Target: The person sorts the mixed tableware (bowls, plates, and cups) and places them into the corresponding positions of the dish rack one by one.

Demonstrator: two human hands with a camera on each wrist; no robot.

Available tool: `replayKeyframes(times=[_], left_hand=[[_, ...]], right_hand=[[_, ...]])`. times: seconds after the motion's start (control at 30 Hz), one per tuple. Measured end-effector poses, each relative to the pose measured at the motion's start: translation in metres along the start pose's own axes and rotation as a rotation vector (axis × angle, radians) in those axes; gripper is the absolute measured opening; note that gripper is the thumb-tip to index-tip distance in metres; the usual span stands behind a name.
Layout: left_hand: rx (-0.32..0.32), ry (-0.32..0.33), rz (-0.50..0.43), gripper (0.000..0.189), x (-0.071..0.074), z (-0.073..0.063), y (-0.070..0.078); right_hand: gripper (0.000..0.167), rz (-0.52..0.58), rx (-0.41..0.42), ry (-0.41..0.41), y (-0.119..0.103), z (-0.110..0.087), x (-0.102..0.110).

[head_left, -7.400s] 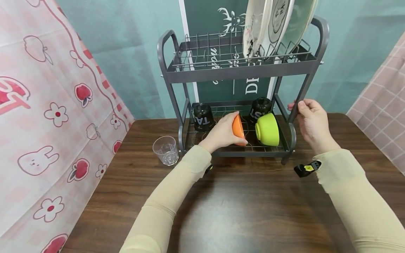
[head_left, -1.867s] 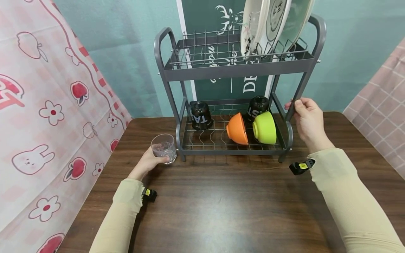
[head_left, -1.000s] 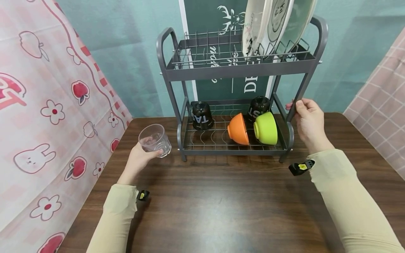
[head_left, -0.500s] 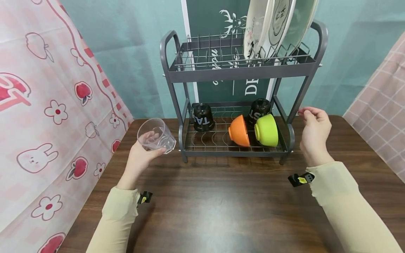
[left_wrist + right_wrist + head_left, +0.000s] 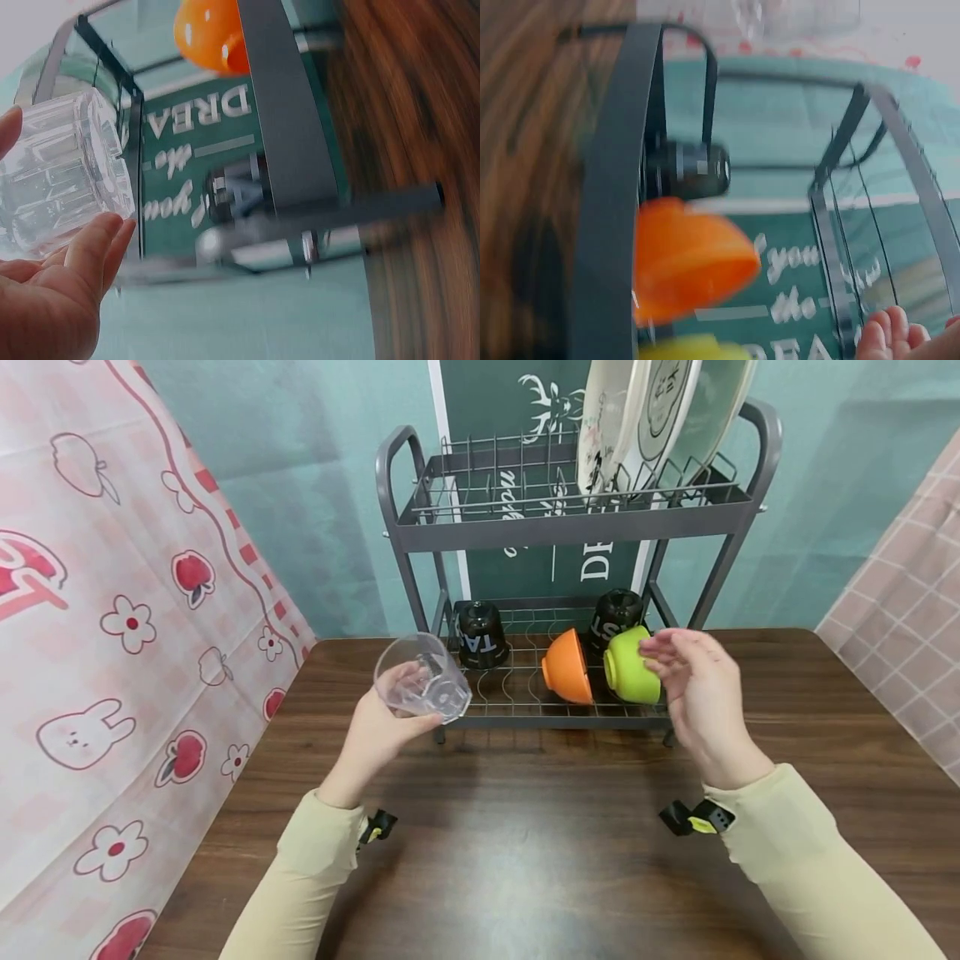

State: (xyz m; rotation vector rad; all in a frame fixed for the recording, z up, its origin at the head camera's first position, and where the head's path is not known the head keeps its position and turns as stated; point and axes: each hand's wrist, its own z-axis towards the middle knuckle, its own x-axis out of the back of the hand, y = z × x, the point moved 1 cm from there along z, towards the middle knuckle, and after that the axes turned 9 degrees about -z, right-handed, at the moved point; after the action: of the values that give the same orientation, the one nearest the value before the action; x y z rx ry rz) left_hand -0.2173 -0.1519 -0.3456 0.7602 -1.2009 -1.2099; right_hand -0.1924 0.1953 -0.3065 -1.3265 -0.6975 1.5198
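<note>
My left hand (image 5: pixel 378 731) grips a clear drinking glass (image 5: pixel 431 685), tilted, its base towards the lower right, in front of the rack's lower left corner. In the left wrist view the glass (image 5: pixel 67 172) lies between thumb and fingers. My right hand (image 5: pixel 701 702) is in the air before the rack's right side, fingers loosely bent and holding nothing; it overlaps the lime-green bowl (image 5: pixel 630 668) in the head view. Beside that, an orange bowl (image 5: pixel 566 668) stands on edge on the lower shelf of the grey dish rack (image 5: pixel 570 535).
Two black cups, one at the left (image 5: pixel 482 637) and one (image 5: pixel 617 614) behind the green bowl, sit upside down on the lower shelf. Upright plates (image 5: pixel 660 427) fill the top shelf's right half. The rack stands on a brown wooden table (image 5: pixel 517 827); patterned cloth hangs at the left.
The left hand has set the orange bowl on the lower shelf, picked the glass up from the table and carried it right. My right hand has let go of the rack's post and moved left.
</note>
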Motion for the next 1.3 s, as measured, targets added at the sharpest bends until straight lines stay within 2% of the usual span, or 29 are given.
replayKeyframes(times=[0.07, 0.17, 0.23, 0.37, 0.63, 0.77, 0.9, 1.07, 1.3], left_hand=[[-0.027, -0.017, 0.015, 0.075, -0.011, 0.0, 0.002], [-0.067, -0.044, 0.022, 0.075, -0.026, 0.001, 0.006], [-0.088, -0.063, 0.037, 0.076, -0.036, 0.002, 0.008], [-0.113, -0.127, 0.063, 0.077, -0.054, 0.001, 0.012], [-0.164, -0.241, 0.119, 0.082, -0.077, -0.005, 0.014], [-0.219, -0.301, 0.139, 0.082, -0.084, -0.008, 0.012], [-0.297, -0.375, 0.182, 0.079, -0.089, -0.01, 0.011], [-0.384, -0.449, 0.283, 0.082, -0.093, -0.011, 0.011], [-0.502, -0.504, 0.375, 0.081, -0.096, -0.012, 0.014]], right_hand=[[0.02, -0.024, -0.126, -0.139, 0.006, -0.004, -0.004], [0.033, -0.117, -0.34, -0.343, 0.019, -0.009, -0.01], [0.041, -0.157, -0.476, -0.449, 0.028, -0.013, -0.013], [0.05, -0.122, -0.673, -0.563, 0.045, -0.019, -0.017], [0.068, 0.098, -0.926, -0.767, 0.066, -0.027, -0.018], [0.068, 0.245, -0.991, -0.791, 0.072, -0.027, -0.017], [0.053, 0.351, -1.019, -0.724, 0.073, -0.027, -0.016], [0.04, 0.3, -1.002, -0.637, 0.072, -0.029, -0.019], [0.039, 0.22, -1.023, -0.612, 0.071, -0.032, -0.022]])
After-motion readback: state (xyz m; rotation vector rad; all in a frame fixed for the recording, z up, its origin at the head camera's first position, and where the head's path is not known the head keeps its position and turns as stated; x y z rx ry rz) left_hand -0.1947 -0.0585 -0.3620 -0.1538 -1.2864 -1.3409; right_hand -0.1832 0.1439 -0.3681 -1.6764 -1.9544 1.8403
